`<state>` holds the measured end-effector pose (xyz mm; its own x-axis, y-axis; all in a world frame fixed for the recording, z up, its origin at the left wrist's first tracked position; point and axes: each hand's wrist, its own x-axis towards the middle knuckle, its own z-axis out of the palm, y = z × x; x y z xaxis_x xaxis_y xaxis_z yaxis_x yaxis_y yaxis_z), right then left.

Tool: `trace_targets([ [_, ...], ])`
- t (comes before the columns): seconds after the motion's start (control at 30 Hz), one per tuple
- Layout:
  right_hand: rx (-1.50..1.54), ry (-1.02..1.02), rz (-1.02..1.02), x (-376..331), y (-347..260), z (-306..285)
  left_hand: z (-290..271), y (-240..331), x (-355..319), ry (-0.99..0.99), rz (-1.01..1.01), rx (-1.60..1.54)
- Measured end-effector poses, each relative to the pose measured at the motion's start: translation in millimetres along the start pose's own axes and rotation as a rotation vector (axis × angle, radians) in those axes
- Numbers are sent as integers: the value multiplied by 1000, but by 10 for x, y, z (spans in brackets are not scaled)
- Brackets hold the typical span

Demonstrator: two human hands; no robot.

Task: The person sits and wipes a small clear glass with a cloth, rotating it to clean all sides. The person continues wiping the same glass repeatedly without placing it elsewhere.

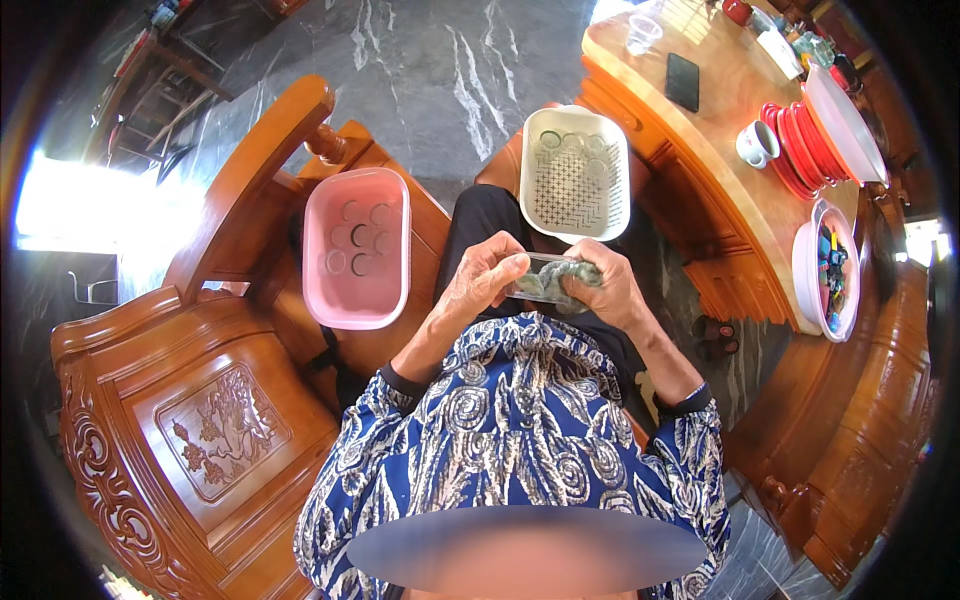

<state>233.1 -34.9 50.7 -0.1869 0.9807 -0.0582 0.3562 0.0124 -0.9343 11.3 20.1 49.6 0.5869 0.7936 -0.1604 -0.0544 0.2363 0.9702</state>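
Note:
My left hand (488,272) is closed round one end of a clear, see-through container (527,284), which looks like a cup lying on its side in front of my body. My right hand (610,287) grips the other end, with a crumpled grey-green cloth or scrubber (572,272) bunched at its fingers against the container. Whether the cloth is inside or outside it, I cannot tell. To the left, a pink basin (311,270) holds several clear round cups. Ahead of my hands stands a cream basket (525,190) with a perforated bottom, several clear round pieces at its far end.
A carved wooden chair (150,360) stands at the left. The wooden table (690,150) on the right bears a dark phone (683,82), a white mug (757,145), stacked red dishes (797,150) and a pale basket (808,265) of small coloured pieces. The floor (420,60) is dark marble.

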Motion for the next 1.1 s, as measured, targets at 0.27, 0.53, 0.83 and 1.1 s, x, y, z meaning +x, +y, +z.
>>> trace_targets([
  [0.27, -746, 291, -548, 45, -221, 98, 108, 92, -33, -103, -96, 10],
  [0.53, -454, 317, -597, 107, -137, 135, 123, -87, -30, -99, 181, 67],
  [0.83, 124, 179, -203, 132, -33, 235, 88, 114, -17, -88, 492, 477],
  [1.1, 399, 53, 90, 40, 124, 272, 97, 181, -23, -129, 512, 637],
])
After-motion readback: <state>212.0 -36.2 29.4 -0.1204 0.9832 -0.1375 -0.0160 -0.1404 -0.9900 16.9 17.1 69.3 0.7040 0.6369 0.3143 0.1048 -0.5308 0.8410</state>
